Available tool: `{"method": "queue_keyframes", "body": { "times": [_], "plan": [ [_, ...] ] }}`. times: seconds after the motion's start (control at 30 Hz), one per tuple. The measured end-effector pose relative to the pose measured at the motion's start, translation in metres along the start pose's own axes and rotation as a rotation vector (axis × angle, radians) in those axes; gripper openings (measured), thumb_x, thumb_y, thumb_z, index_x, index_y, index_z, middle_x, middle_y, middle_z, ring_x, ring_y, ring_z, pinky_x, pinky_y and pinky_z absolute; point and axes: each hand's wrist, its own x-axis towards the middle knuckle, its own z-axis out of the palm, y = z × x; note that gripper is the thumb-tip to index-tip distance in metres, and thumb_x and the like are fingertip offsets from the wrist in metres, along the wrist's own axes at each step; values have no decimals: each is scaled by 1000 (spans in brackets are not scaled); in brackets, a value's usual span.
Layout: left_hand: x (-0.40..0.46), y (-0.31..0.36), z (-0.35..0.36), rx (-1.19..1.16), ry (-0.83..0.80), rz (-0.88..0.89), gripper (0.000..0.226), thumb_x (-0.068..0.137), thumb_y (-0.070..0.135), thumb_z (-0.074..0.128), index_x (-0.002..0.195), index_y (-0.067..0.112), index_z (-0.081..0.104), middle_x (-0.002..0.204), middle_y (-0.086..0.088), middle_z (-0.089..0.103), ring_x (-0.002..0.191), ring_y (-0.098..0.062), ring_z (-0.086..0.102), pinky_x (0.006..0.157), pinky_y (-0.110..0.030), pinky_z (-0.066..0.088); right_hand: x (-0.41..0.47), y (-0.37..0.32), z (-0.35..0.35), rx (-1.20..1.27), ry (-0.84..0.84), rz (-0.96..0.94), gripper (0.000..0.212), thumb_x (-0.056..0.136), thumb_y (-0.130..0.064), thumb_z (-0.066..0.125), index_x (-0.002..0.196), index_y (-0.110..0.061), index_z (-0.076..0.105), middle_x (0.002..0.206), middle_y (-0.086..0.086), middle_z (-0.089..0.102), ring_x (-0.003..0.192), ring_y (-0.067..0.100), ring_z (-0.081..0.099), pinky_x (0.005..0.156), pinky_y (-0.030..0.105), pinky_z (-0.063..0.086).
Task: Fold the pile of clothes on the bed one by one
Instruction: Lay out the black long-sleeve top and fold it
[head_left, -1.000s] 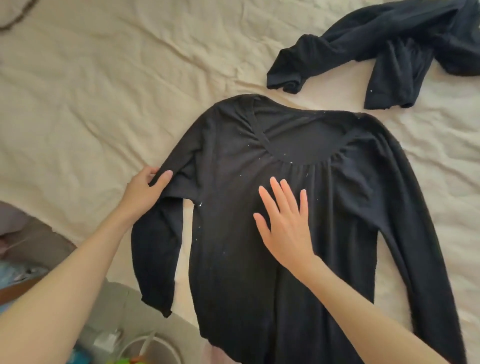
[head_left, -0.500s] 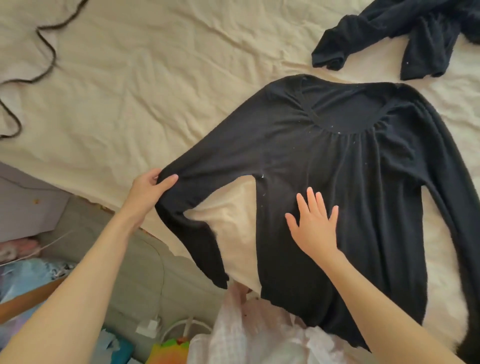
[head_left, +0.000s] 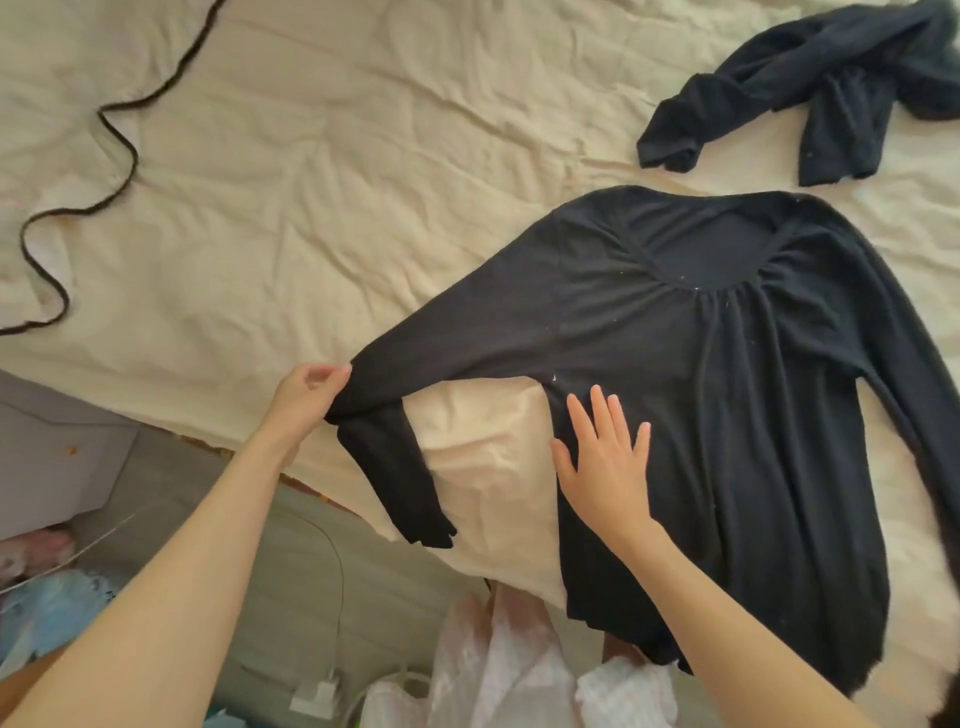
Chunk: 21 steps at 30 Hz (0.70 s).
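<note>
Black long-sleeve top (head_left: 727, 415) lies flat, front up, on the bed (head_left: 311, 182). Left hand (head_left: 306, 397) pinches its sleeve at the bend, sleeve pulled out sideways. Right hand (head_left: 605, 467) presses flat on the body, fingers straight. Second dark garment (head_left: 810, 88) crumpled further up; black cord (head_left: 119, 171) on sheet.

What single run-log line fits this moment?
step: spreading top | left hand: pinches sleeve | right hand: flat on black top | second dark garment: unfolded on bed
</note>
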Motion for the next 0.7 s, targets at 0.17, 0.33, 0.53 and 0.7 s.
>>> {"method": "queue_keyframes", "body": {
  "times": [0.17,0.33,0.53,0.7],
  "plan": [
    [-16,-9,-26,40,8,121,8,90,27,61,91,20,59,84,13,61,77,4,55,60,-5,40,-5,-35,-3,234,132,-178,42,97,-28,47,137,-15,46,146,3,41,138,22,32,113,36,16],
    [-31,31,-48,38,-12,295,10,89,28,61,81,29,55,66,-2,69,60,-7,64,58,-22,48,-4,-94,-17,798,-67,-1,35,98,-37,45,128,-22,55,125,-10,58,114,0,50,87,8,36],
    [-47,59,-47,-142,-240,260,6,88,22,62,83,21,59,67,-6,71,58,-11,65,51,-18,49,30,-145,-38,1873,-712,702,83,86,-50,61,146,-5,26,146,12,40,129,22,45,93,38,44],
    [-48,60,-65,-227,-369,163,27,81,10,66,103,24,59,89,-7,67,74,-15,67,61,-23,55,37,-170,-33,2061,-725,893,63,83,-39,69,133,-12,44,130,10,55,118,24,54,101,44,38]
  ]
}}
